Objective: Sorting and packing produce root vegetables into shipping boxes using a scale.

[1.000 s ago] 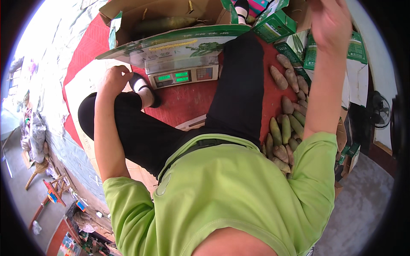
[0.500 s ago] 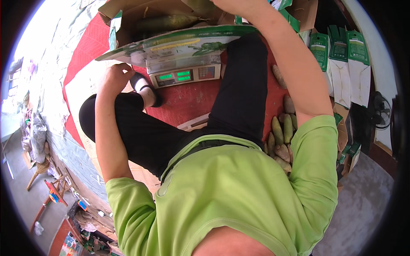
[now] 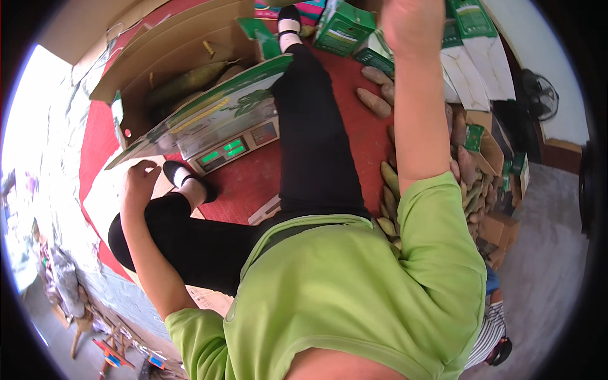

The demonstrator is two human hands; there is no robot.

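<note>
An open cardboard carton (image 3: 183, 35) with a printed green and white front flap (image 3: 202, 120) rests on a weighing scale (image 3: 231, 151) with lit green displays. Inside it lies a long green vegetable (image 3: 190, 82) that looks like a radish. My left hand (image 3: 136, 183) is by my bent left knee, below the flap's left corner, its fingers loosely curled with a gap at the thumb and nothing visible in them. Stretched far forward, my right hand (image 3: 415, 28) is blurred at the top edge near green and white boxes (image 3: 345, 28). Its fingers do not show clearly.
Brownish tubers (image 3: 373, 101) and green radish-like vegetables (image 3: 389, 199) lie on the red mat (image 3: 244, 180) to my right. White and green cartons (image 3: 472, 69) stand beyond, near a black fan (image 3: 539, 95). Another person's striped sleeve (image 3: 491, 332) shows at the lower right.
My view has swung to the right, shifting the carton and scale leftward. My right hand has moved from above the carton to the boxes at the right. My left hand is now lower, apart from the flap.
</note>
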